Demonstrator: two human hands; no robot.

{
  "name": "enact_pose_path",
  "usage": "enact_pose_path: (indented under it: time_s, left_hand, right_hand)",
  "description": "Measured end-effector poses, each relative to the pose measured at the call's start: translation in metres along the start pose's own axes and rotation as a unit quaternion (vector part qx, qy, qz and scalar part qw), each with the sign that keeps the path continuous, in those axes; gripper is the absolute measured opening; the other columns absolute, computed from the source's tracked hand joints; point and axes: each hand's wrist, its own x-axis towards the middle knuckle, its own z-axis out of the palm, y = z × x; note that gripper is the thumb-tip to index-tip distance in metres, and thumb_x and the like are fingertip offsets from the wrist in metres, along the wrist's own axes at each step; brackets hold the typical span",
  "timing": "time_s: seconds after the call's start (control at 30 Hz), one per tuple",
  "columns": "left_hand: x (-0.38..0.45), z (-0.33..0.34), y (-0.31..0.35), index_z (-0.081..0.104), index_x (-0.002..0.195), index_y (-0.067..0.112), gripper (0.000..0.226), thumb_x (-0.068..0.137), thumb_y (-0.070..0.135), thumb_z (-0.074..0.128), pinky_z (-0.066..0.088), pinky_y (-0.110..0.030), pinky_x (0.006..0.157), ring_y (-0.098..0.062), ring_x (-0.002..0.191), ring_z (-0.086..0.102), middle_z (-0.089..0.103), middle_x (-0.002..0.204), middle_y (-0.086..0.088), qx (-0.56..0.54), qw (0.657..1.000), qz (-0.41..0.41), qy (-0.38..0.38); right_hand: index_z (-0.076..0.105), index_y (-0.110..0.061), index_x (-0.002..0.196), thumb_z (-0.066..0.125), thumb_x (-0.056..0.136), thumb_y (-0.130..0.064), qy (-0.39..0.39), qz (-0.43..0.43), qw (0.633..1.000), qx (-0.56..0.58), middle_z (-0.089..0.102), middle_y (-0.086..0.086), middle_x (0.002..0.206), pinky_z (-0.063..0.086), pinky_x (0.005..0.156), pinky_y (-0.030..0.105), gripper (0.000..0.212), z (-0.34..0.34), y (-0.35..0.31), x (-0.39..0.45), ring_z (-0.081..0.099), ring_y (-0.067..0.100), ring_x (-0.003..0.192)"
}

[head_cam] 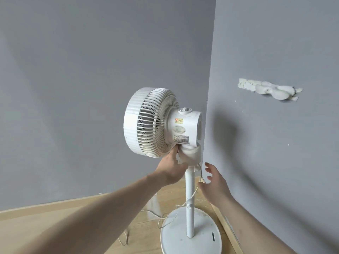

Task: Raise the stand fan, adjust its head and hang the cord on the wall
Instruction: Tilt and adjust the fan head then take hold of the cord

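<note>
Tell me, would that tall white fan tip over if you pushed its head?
Probably a little wobbly: the fan carries a big head on a thin pole. Its wide round base likely steadies it. The left hand gripping the neck should help too.

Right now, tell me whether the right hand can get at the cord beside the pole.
Probably yes. The right hand is open beside the cord with nothing between them; the left hand holds the fan's neck, clear of that path.

White plastic fan (161,123), ribbed grille; matt grey wall (275,43); glossy wood floor (145,231).
</note>
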Motion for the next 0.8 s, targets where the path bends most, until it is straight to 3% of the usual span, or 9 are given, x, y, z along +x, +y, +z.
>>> enact_pose_path:
  time_s: [0.1,0.17,0.27,0.37,0.47,0.57,0.67,0.8]
  left_hand:
    - [-0.017,-0.016,-0.009,0.013,0.160,0.034,0.084,0.088,0.028,0.057,0.042,-0.035,0.105,-0.018,0.130,0.053,0.040,0.156,0.004,-0.005,1.000,-0.002,-0.029]
    - [-0.030,-0.027,-0.023,0.030,0.155,0.031,0.074,0.089,0.031,0.063,0.044,-0.033,0.105,-0.013,0.128,0.054,0.043,0.154,0.009,-0.008,0.999,-0.023,-0.032]
    - [-0.046,-0.054,-0.059,0.056,0.137,0.026,0.062,0.081,0.047,0.074,0.047,-0.034,0.104,-0.012,0.116,0.058,0.059,0.134,0.009,0.023,0.992,-0.111,-0.054]
    - [-0.053,-0.095,-0.085,0.048,0.140,0.021,0.091,0.066,0.060,0.083,0.046,-0.034,0.099,-0.016,0.115,0.056,0.057,0.132,0.004,0.013,0.983,-0.183,0.006]
    - [-0.047,-0.133,-0.083,0.031,0.150,0.027,0.114,0.058,0.061,0.089,0.044,-0.032,0.097,-0.016,0.125,0.051,0.045,0.147,0.006,-0.054,0.980,-0.149,0.119]
    - [-0.036,-0.153,-0.063,0.024,0.152,0.034,0.130,0.045,0.066,0.092,0.046,-0.037,0.105,-0.015,0.129,0.049,0.040,0.152,0.011,-0.097,0.982,-0.063,0.149]
    - [-0.029,-0.155,-0.043,0.035,0.137,0.030,0.119,0.040,0.067,0.093,0.052,-0.039,0.097,-0.013,0.119,0.057,0.055,0.132,0.009,-0.089,0.984,-0.018,0.154]
    - [-0.026,-0.145,-0.022,0.030,0.134,0.018,0.114,0.050,0.059,0.094,0.046,-0.031,0.085,-0.014,0.113,0.051,0.050,0.124,0.005,-0.067,0.977,-0.009,0.203]
  right_hand:
    - [0.038,-0.029,0.148,0.072,0.085,-0.019,0.005,-0.014,0.999,0.041,0.049,-0.009,0.144,0.044,0.102,0.032,0.072,0.011,-0.013,0.003,0.050,0.017,0.129]
    - [0.040,-0.029,0.147,0.071,0.086,-0.018,0.006,-0.016,0.998,0.059,0.052,-0.011,0.138,0.042,0.096,0.028,0.069,0.018,-0.019,0.005,0.053,0.016,0.122]
    - [0.043,-0.030,0.142,0.071,0.085,-0.022,0.025,-0.022,0.997,0.069,0.056,-0.012,0.129,0.040,0.089,0.027,0.065,0.027,-0.026,0.005,0.056,0.014,0.110]
    - [0.043,-0.029,0.138,0.072,0.085,-0.023,0.037,-0.027,0.997,0.059,0.054,-0.016,0.113,0.037,0.086,0.026,0.060,0.033,-0.031,0.006,0.053,0.012,0.104]
    - [0.045,-0.033,0.130,0.076,0.081,-0.027,0.047,-0.038,0.997,0.053,0.057,-0.008,0.116,0.040,0.084,0.028,0.058,0.035,-0.031,0.010,0.056,0.015,0.107]
    - [0.045,-0.037,0.117,0.078,0.080,-0.030,0.051,-0.041,0.997,0.049,0.057,0.000,0.118,0.040,0.081,0.028,0.051,0.040,-0.034,0.011,0.058,0.018,0.108]
    - [0.044,-0.040,0.114,0.077,0.081,-0.031,0.063,-0.039,0.996,0.058,0.058,0.001,0.119,0.040,0.077,0.028,0.047,0.044,-0.039,0.010,0.059,0.018,0.100]
    - [0.046,-0.034,0.114,0.074,0.083,-0.029,0.074,-0.042,0.994,0.063,0.058,0.000,0.111,0.041,0.066,0.027,0.042,0.048,-0.039,0.010,0.056,0.018,0.093]
